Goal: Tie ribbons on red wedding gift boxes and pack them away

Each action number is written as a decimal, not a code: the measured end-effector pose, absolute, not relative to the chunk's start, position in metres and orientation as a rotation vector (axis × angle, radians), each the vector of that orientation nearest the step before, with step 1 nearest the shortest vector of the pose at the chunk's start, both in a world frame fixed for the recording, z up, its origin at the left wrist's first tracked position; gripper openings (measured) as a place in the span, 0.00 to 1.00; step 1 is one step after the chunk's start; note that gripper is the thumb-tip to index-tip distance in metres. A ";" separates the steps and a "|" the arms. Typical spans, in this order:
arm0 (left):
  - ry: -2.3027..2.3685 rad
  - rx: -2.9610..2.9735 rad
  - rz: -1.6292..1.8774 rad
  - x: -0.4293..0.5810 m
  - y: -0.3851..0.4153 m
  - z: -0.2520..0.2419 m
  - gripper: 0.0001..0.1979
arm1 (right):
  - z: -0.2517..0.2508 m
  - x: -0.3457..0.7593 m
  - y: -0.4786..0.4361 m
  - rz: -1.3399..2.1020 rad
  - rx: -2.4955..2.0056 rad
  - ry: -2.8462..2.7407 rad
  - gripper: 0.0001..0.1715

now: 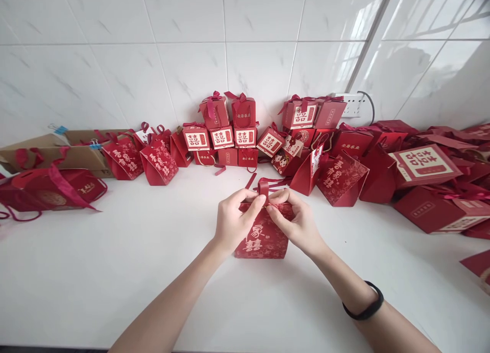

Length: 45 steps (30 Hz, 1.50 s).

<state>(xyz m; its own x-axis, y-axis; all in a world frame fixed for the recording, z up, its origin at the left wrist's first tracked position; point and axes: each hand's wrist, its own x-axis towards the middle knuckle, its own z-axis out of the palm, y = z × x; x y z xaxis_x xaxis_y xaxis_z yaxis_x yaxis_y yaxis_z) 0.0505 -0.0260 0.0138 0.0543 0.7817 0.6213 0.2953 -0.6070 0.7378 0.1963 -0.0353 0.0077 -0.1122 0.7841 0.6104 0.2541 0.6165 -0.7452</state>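
In the head view a red gift box (264,243) with white Chinese characters and a pale floral print stands upright on the white table. A dark red ribbon (263,187) rises in a loop from its top. My left hand (236,217) pinches the ribbon at the base of the loop, thumb in front. Close beside it, my right hand (296,221) has thumb and forefinger pressed together on the ribbon at the box's top edge. Both hands cover the box's upper corners, and the ribbon's exact path between the fingertips is hidden.
Stacked red gift boxes (222,138) stand against the tiled wall. More boxes crowd the right, including a large one (426,164). At left are a cardboard carton (95,161) and a red box with ribbon (49,192). A power strip (354,107) sits behind.
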 end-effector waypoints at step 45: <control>0.911 2.187 1.686 0.042 -0.030 0.001 0.03 | 0.000 0.206 -0.028 0.492 -0.939 -1.791 0.12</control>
